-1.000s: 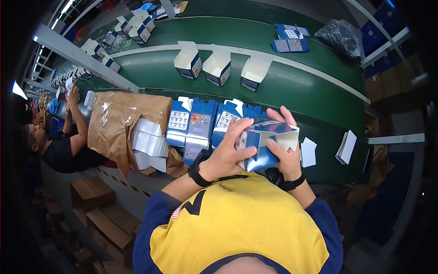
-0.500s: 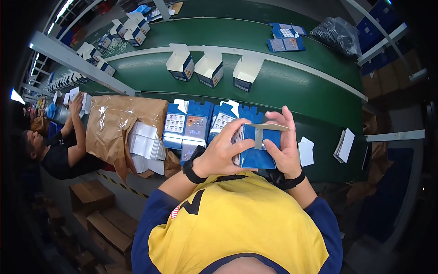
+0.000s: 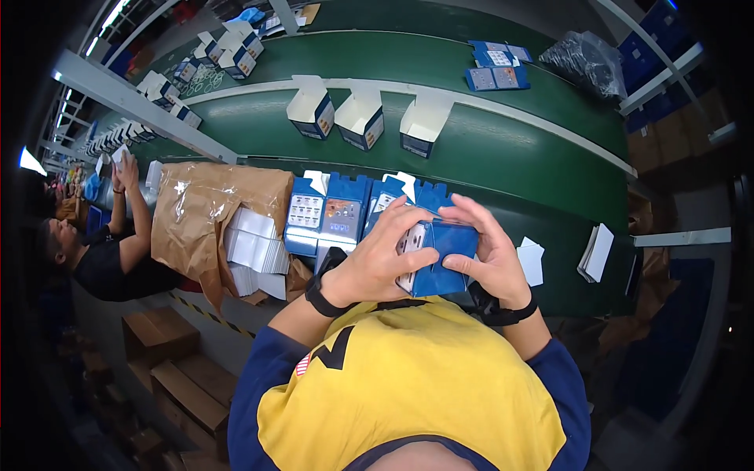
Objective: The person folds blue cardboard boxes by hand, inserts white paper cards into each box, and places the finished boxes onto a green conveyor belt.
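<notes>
A small blue carton (image 3: 441,276) is held close to my chest, its blue flaps folded over the face turned up toward me. My left hand (image 3: 382,257) wraps its left side, where a white printed panel shows, with the thumb lying on the blue flaps. My right hand (image 3: 492,261) grips the right side, thumb on the flaps and fingers over the far edge. Just beyond my left hand, flat printed blue carton blanks (image 3: 342,217) lie in stacks on the bench. The carton's underside is hidden.
Three open cartons (image 3: 360,124) stand on the green conveyor (image 3: 518,145) ahead. A brown paper wrapper (image 3: 212,196) with folded white sheets (image 3: 255,243) lies left. White cards (image 3: 597,251) lie right. A co-worker (image 3: 118,251) handles white pieces at far left.
The carton's upright flap and pale inner strip no longer show; the flap is folded down, leaving a blue top face. Both hands stay on the carton, and my right fingers have come down over it.
</notes>
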`<state>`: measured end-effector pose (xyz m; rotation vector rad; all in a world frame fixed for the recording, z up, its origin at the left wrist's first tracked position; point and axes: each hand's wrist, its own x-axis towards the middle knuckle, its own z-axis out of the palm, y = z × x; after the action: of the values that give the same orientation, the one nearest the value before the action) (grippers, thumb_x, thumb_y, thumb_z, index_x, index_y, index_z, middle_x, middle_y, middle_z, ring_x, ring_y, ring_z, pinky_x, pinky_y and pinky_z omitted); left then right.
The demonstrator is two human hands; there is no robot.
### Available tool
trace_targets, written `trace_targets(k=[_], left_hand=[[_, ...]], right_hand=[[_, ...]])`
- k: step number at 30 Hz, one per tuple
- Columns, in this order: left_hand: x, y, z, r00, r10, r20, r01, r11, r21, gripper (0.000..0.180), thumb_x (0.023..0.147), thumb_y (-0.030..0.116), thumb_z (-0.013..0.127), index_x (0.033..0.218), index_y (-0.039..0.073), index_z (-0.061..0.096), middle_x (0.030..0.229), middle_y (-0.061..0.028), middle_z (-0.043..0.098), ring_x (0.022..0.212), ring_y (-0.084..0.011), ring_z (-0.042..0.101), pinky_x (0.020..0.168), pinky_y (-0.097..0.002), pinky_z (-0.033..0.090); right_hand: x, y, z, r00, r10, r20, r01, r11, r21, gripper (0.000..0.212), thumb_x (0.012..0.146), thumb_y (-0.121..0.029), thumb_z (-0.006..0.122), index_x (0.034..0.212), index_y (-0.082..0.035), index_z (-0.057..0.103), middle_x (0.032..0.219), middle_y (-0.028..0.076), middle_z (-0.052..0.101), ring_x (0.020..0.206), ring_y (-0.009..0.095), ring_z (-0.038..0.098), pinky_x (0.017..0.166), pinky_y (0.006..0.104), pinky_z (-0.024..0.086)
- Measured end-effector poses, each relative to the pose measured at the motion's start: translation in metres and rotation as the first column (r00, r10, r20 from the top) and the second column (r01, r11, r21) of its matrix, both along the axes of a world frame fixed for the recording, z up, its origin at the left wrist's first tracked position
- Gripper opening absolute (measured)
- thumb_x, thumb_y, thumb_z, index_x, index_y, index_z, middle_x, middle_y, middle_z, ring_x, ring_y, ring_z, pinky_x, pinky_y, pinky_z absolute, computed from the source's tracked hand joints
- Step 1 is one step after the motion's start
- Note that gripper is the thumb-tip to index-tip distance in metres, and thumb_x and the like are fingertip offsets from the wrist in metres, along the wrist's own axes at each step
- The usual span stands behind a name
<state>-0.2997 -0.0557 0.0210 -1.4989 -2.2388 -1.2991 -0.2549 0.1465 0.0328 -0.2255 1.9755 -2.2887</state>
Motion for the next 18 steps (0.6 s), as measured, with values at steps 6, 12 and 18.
trace_targets(k=[6,12,18], left_hand=[[0.0034,0.0053,-0.0038,0.997,-0.008,0.071,0.001,0.996,0.094,0.072,0.057,0.021,0.083,0.117,0.017,0.043,0.122,-0.0196,0.041,0.111,-0.0402,0.045,0.099,-0.0609,0.028],[0.0048,0.0025,0.0001,0.993,-0.03,0.112,0.023,0.998,0.066,0.081,0.057,0.025,0.084,0.123,0.016,0.039,0.123,-0.0188,0.041,0.114,-0.0385,0.044,0.102,-0.0595,0.025],[0.0065,0.0065,-0.0053,0.979,-0.074,0.189,0.039,0.982,0.185,0.097,0.058,0.032,0.085,0.133,0.009,0.028,0.128,-0.0183,0.039,0.12,-0.0361,0.041,0.106,-0.0556,0.019]], right_hand=[[-0.0042,0.0014,0.0,0.997,-0.001,-0.08,0.029,0.937,0.348,0.051,0.069,-0.005,0.074,0.118,-0.008,0.059,0.112,0.012,0.061,0.109,0.021,0.054,0.092,0.0316,0.042],[-0.0027,0.0023,0.0071,0.989,0.025,-0.147,0.052,0.868,0.494,0.05,0.066,-0.007,0.076,0.114,-0.007,0.061,0.108,0.011,0.063,0.099,0.02,0.057,0.086,0.0304,0.045],[-0.0054,0.0046,0.006,0.944,0.135,-0.302,0.057,0.832,0.551,0.049,0.076,-0.023,0.071,0.119,-0.004,0.057,0.109,0.011,0.062,0.096,0.02,0.056,0.087,0.0302,0.044]])
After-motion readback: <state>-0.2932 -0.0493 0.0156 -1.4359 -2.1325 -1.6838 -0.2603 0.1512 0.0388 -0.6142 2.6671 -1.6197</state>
